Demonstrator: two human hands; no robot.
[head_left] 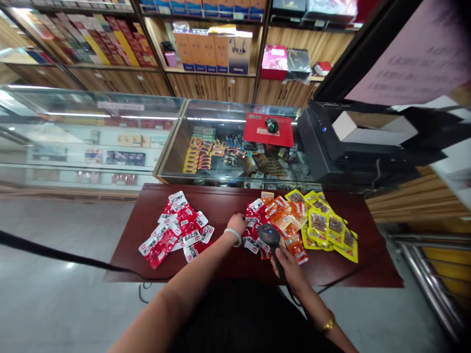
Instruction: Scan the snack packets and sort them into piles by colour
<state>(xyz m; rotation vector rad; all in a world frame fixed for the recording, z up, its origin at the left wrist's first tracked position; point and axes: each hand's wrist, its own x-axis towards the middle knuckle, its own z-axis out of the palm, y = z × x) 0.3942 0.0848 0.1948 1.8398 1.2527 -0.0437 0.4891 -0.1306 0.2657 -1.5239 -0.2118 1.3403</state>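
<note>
My right hand (289, 267) is closed round the handle of a black barcode scanner (270, 235), its head over the packets in the middle of the table. My left hand (237, 224), with a pale bracelet at the wrist, is curled at the left edge of a pile of red snack packets (254, 211); its fingertips are mostly hidden. Orange snack packets (281, 213) lie just right of these, partly behind the scanner. Farther right is a heap of yellow snack packets (327, 225). Another pile of red-and-white packets (186, 220) lies on the left.
The dark red table (224, 267) stands against a glass display case (221, 171). On the case lie a red mat (253, 130) and a computer mouse (271, 125). At right stand black equipment and a white open box (371, 128). A black cable (73, 255) crosses at left.
</note>
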